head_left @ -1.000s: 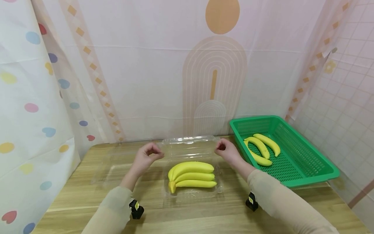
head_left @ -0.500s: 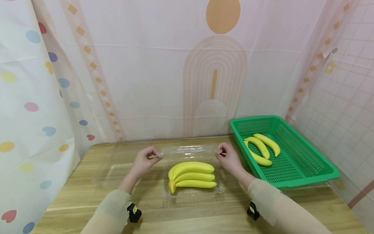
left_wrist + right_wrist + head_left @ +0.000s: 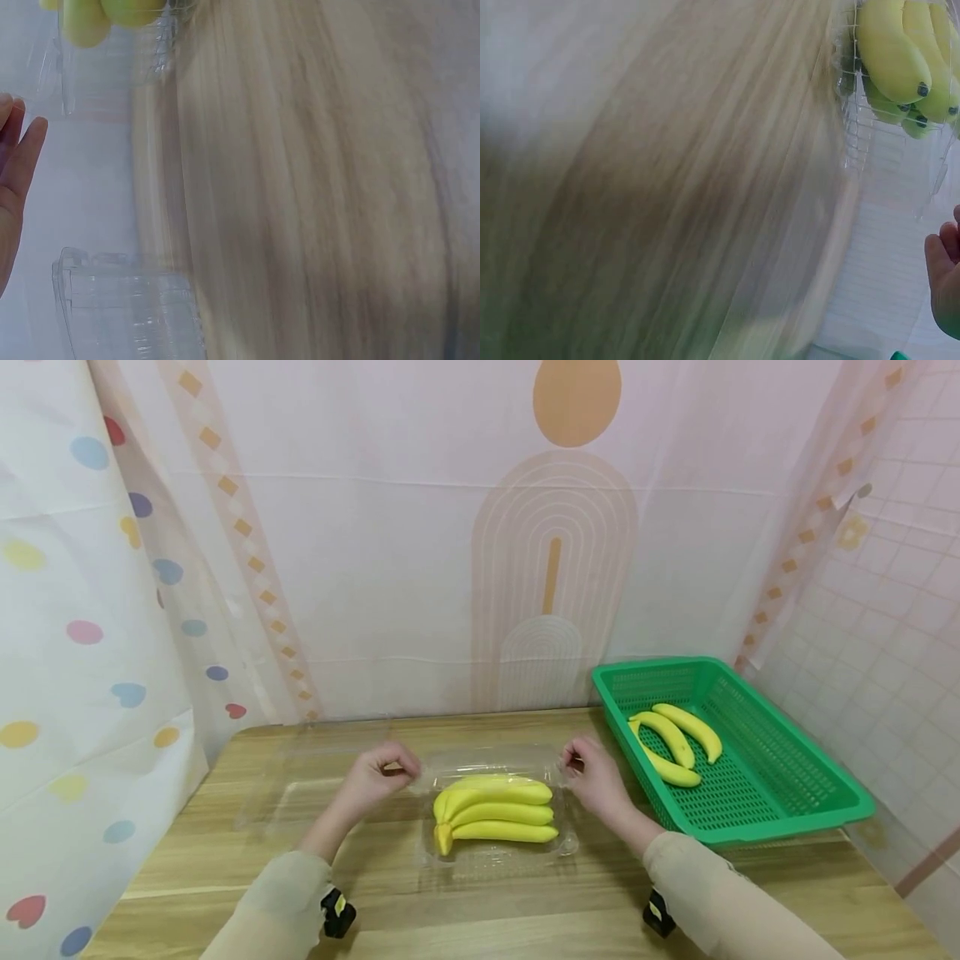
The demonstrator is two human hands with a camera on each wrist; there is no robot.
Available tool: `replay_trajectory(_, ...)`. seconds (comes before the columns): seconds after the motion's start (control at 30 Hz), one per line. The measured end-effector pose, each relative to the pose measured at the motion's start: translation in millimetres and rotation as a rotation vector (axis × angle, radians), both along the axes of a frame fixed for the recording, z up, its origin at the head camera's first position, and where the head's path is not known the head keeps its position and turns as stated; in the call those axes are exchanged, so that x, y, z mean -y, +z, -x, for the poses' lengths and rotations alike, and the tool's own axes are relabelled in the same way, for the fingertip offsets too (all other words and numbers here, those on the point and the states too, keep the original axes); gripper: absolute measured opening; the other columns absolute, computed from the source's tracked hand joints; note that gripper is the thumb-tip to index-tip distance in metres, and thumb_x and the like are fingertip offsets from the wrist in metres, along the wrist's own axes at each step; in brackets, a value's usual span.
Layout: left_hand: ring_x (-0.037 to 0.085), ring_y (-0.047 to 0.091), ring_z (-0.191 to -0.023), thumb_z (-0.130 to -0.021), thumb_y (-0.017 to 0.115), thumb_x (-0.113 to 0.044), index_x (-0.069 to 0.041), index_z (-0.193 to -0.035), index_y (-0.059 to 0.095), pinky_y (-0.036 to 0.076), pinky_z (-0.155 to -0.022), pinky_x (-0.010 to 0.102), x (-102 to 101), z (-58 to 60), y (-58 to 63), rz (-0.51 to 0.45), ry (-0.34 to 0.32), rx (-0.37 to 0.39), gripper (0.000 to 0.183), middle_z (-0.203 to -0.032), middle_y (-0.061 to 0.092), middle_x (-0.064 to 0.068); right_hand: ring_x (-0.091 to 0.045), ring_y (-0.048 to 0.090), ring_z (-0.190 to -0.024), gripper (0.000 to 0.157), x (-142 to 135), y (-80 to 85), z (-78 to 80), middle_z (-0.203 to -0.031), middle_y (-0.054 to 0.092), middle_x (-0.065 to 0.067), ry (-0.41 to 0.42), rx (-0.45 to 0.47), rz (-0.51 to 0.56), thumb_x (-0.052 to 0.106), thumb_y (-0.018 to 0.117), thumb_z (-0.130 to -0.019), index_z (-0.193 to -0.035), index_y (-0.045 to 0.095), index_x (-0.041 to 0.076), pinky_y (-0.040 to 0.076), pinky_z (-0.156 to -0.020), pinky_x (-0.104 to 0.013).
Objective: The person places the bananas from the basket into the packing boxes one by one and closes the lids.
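A bunch of yellow bananas (image 3: 495, 814) lies in a clear plastic clamshell box (image 3: 495, 865) in the middle of the table. Its hinged lid (image 3: 487, 758) is tilted over the back of the bunch. At the lid's left corner, my left hand (image 3: 379, 772) pinches the edge between thumb and fingers. My right hand (image 3: 596, 777) pinches the right corner the same way. In the left wrist view only part of the left hand (image 3: 13, 195) shows at the frame's edge. The right wrist view catches the dark banana tips (image 3: 896, 60) inside the box, with the right hand (image 3: 946, 277) below.
A green basket (image 3: 795, 822) holding several loose bananas (image 3: 663, 739) stands at the right, close to my right forearm. Another clear plastic box (image 3: 300, 793) sits on the left of the wooden table (image 3: 480, 918). Patterned curtains hang behind.
Both hands have come down and slightly nearer with the lid, which has swung from standing up at the back to leaning over the bananas. The basket and bananas have stayed put.
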State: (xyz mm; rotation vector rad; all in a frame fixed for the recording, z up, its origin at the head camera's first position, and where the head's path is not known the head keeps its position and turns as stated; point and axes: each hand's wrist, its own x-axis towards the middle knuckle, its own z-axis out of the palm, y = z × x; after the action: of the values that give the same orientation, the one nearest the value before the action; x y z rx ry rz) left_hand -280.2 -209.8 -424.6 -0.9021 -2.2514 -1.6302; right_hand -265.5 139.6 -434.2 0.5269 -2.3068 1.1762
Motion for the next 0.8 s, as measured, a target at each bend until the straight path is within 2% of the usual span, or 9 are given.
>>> replay_trajectory(0.23, 0.008, 0.063, -0.085, -0.076, 0.066, 0.024, 0.005, -0.079, 0.068, 0.06, -0.075, 0.022, 0.2, -1.5, -2.7, 0.054, -0.019, -0.083, 0.02, -0.089, 0.067, 0.016, -0.024, 0.06, -0.09, 0.031, -4.2, 1.0, -5.3, -0.089, 0.057, -0.004, -0.01, 0.037, -0.114, -0.019, 0.069, -0.078, -0.079, 0.055, 0.009, 0.06, -0.082, -0.036)
replay_trajectory(0.4, 0.008, 0.063, -0.085, -0.073, 0.067, 0.026, 0.003, -0.075, 0.07, 0.059, -0.072, 0.018, -0.4, -2.7, -3.6, 0.1, -0.014, -0.131, 0.023, -0.087, 0.068, 0.014, -0.024, 0.062, -0.09, 0.029, -7.3, 3.4, -8.2, -0.09, 0.061, -0.004, -0.017, -0.006, -0.224, -0.014, 0.072, -0.08, -0.08, 0.057, 0.011, 0.059, -0.079, -0.036)
replay_trajectory(0.53, 0.013, 0.064, -0.082, -0.069, 0.067, 0.03, 0.001, -0.07, 0.069, 0.057, -0.067, 0.017, -2.4, -5.2, -2.1, 0.143, -0.002, -0.189, 0.029, -0.084, 0.068, 0.016, -0.019, 0.062, -0.085, 0.027, -9.9, 2.7, -9.2, -0.089, 0.063, -0.002, -0.029, -0.036, -0.325, -0.009, 0.074, -0.08, -0.079, 0.059, 0.014, 0.058, -0.072, -0.034)
replay_trajectory(0.7, 0.025, 0.065, -0.078, -0.067, 0.066, 0.032, 0.003, -0.067, 0.066, 0.06, -0.067, 0.021, -9.3, -19.5, 14.7, 0.186, -0.007, -0.216, 0.028, -0.081, 0.067, 0.021, -0.017, 0.061, -0.083, 0.027, -12.4, 1.8, -9.6, -0.09, 0.064, 0.0, -0.009, -0.064, -0.387, -0.007, 0.075, -0.081, -0.079, 0.06, 0.015, 0.056, -0.069, -0.034)
replay_trajectory(0.8, 0.032, 0.065, -0.076, -0.066, 0.068, 0.031, 0.002, -0.066, 0.066, 0.06, -0.07, 0.023, -12.9, -27.1, 24.5, 0.208, -0.022, -0.265, 0.03, -0.079, 0.067, 0.019, -0.017, 0.06, -0.083, 0.026, -14.1, 0.2, -9.4, -0.089, 0.063, -0.001, 0.015, -0.116, -0.421, -0.007, 0.075, -0.08, -0.081, 0.059, 0.013, 0.056, -0.069, -0.033)
